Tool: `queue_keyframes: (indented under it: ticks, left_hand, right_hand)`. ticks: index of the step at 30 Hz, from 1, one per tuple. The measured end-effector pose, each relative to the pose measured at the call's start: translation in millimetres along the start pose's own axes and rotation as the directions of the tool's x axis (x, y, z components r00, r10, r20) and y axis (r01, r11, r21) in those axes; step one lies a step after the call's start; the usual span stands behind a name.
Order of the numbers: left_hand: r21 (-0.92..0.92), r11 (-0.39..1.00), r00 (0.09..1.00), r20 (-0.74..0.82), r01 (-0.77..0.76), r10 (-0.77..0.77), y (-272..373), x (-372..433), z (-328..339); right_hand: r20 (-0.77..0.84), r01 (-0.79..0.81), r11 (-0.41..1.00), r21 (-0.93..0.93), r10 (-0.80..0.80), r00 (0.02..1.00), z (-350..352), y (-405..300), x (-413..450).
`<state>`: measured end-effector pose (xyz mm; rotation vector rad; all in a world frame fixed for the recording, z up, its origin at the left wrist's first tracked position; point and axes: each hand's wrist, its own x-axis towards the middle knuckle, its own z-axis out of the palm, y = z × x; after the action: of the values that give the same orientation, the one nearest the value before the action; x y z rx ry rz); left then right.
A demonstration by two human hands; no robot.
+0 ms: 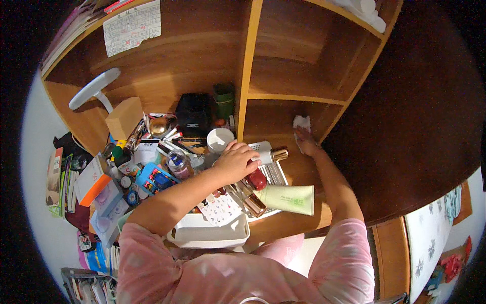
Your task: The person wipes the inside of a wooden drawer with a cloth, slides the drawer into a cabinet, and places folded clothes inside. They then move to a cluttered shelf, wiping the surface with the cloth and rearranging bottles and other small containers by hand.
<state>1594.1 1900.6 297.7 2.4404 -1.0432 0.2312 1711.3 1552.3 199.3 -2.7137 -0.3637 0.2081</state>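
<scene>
My right hand [305,142] presses a crumpled white tissue or cloth [302,122] against the inside of the lower right cubby of a wooden desk shelf. My left hand [237,161] lies over the cosmetics in a white slotted plastic basket [280,175]. Under and beside its fingers are a dark red rounded container [257,180] and a white bottle with a gold cap [280,154]. Whether it grips either one is hidden. Below it, a pale green squeeze tube [290,199] and gold-capped bottles [253,204] lean across the basket.
Left of the basket, the desk is crowded with a clear jar [178,163], a blue case [156,178], a white cup [220,140], a cardboard box [125,117] and a white lamp [95,89]. A white tray [209,237] sits at the front edge. A wooden divider [248,72] separates the shelves.
</scene>
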Motion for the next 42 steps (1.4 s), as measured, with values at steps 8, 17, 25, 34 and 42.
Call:
queue_keyframes:
  ticks: [8,17,25,34,42]
  left_hand:
    - [0.008,1.000,1.000,0.006,0.025,-0.025,5,5,-1]
    - [-0.015,0.999,0.999,-0.007,-0.036,0.036,14,-20,-19]
    - [-0.039,0.999,1.000,-0.019,-0.023,0.022,30,-63,-51]
    - [-0.025,1.000,1.000,-0.009,0.006,-0.007,21,-98,-73]
    - [-0.065,0.997,0.999,0.025,-0.035,0.037,36,-114,-80]
  right_hand:
    - [-0.113,0.026,0.985,-0.171,-0.045,0.993,4,-24,-98]
    - [0.002,-0.099,0.992,0.075,0.099,0.995,2,-99,-172]
    - [0.233,-0.210,0.438,0.874,0.002,0.973,11,-132,-155]
    - [0.104,-0.183,0.729,0.659,0.152,0.983,18,-142,-218]
    - [-0.493,-0.104,0.975,0.197,0.190,0.849,46,-162,-282]
